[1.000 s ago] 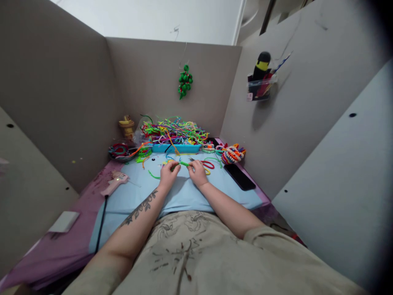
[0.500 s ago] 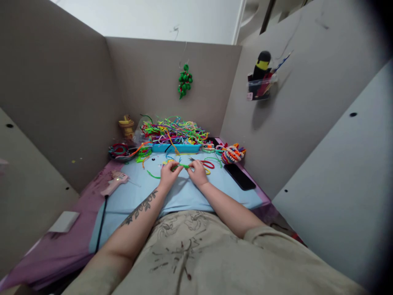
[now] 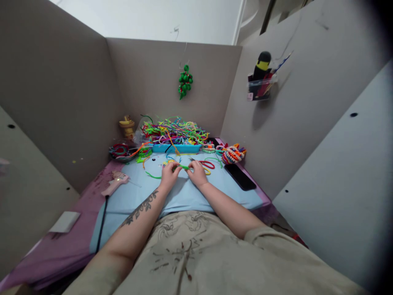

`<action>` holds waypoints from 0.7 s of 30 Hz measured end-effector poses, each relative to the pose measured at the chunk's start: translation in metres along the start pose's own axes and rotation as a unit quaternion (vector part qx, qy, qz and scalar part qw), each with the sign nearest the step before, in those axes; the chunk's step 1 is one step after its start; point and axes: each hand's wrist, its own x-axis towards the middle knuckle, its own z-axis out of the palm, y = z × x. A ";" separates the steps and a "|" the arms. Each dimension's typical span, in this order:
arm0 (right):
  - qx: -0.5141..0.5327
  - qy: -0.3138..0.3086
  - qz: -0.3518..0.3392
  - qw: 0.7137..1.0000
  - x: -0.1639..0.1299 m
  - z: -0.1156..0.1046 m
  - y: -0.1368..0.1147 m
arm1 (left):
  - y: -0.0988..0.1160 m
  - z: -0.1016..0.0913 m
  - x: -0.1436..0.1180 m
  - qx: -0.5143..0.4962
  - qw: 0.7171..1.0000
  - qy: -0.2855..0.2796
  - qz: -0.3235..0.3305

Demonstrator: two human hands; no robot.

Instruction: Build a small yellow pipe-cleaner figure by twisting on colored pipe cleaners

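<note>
Between both hands, over the light blue cloth (image 3: 150, 196), a bright green pipe cleaner (image 3: 184, 167) is pinched. My left hand (image 3: 170, 173) is closed on one part of it, and a loose green end trails out to the left onto the cloth. Closed on the other end is my right hand (image 3: 197, 173), its fingertips close to the left ones. Just behind the right hand lie scissors with red and yellow handle loops (image 3: 208, 164), partly covered by that hand. Something yellow beyond the left fingers is mostly hidden.
A blue tray (image 3: 159, 148) heaped with colourful pipe cleaners (image 3: 178, 130) stands at the back. Left lies a pink glue gun (image 3: 115, 185) with a black cord; right, a black phone (image 3: 240, 177) and a striped bundle (image 3: 233, 153). Grey panels (image 3: 147, 82) enclose three sides.
Both hands stay in nearly the same place, still pinching the green pipe cleaner. Its loose left end has shifted slightly to the left.
</note>
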 end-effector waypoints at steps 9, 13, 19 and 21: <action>-0.009 -0.011 0.036 0.999 0.000 0.002 0.002 | -0.005 -0.001 0.002 -0.012 1.000 0.026 -0.012; -0.036 -0.006 0.090 0.995 0.000 0.002 0.003 | -0.001 -0.001 0.002 -0.028 0.998 0.054 -0.036; -0.035 0.016 0.064 0.997 0.002 -0.001 0.003 | 0.008 -0.002 0.004 -0.095 0.991 0.064 -0.070; -0.027 0.012 0.047 0.998 0.002 -0.002 0.002 | 0.010 -0.002 0.004 -0.117 0.988 0.062 -0.081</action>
